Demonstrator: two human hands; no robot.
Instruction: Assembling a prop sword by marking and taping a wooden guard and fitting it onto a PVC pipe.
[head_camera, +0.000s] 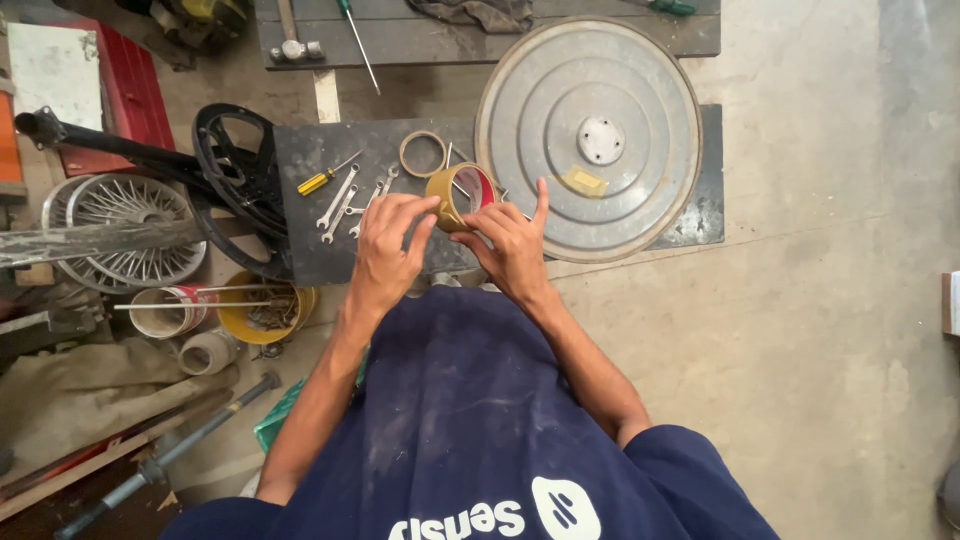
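Leftmost, spoked wheel (128, 225) lay on floor. Yellow-handled screwdriver (322, 180) and wrenches (345, 203) rested on dark bench (300, 250). Left hand (385, 250) pinched tape roll (458, 196) edge, grip clenched on it. Right hand (512, 245) grasped roll too, index finger raised. Roll held above bench, just left of round metal lid (590, 135).

Tape roll (459, 195) between both hands

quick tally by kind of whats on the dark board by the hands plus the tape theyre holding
tape roll, held by left hand and right hand: 1
empty ring: 1
wrenches: 3
screwdriver: 1
total: 6
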